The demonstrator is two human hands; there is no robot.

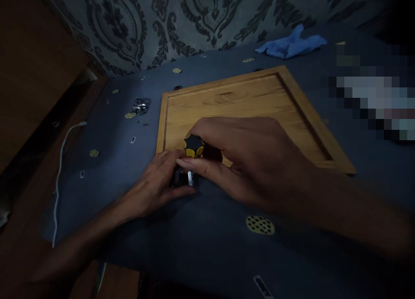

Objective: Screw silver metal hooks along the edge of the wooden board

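Head view shows the right hand (259,156) pinching a fluted black-and-yellow handle (193,146) over a small shiny metal fitting (190,178) by the near edge of a rimmed tan wooden board (240,95), while the left hand (157,182) surrounds the fitting, presumably steadying it, though whether that grip clamps I cannot tell.

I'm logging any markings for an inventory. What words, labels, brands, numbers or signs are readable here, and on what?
None can be read.
Black-and-yellow handle in the right hand: no lettering visible.
Small rectangular prints on the blue-grey surface: too small and dim to tell whether they hold characters.
Wooden board: no lettering on the part that shows.
Pixelated patch at far right: unreadable.
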